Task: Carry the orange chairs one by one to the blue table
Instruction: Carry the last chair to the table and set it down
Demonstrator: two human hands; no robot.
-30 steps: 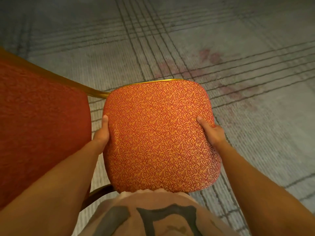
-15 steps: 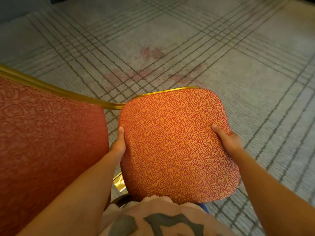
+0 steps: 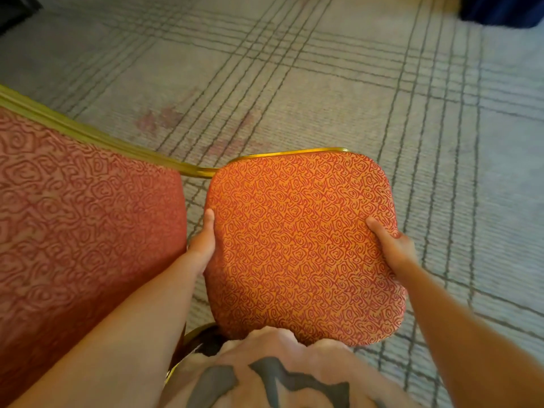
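I hold an orange chair off the floor in front of my chest. Its patterned padded panel (image 3: 300,245) faces up in the centre, and its second, larger panel (image 3: 82,225) fills the left side behind a gold frame bar (image 3: 97,136). My left hand (image 3: 203,245) grips the left edge of the centre panel, thumb on top. My right hand (image 3: 388,245) grips its right edge the same way. The fingers of both hands are hidden under the panel. A dark blue cloth (image 3: 503,10), perhaps the blue table, shows at the top right corner.
A grey carpet (image 3: 323,98) with dark crossing lines and faint reddish stains spreads ahead and to the right. A dark shape (image 3: 14,10) sits at the top left corner.
The view has swung across the carpet, and the blue cloth has come into sight at the top right. Both hands keep the same grip on the chair.
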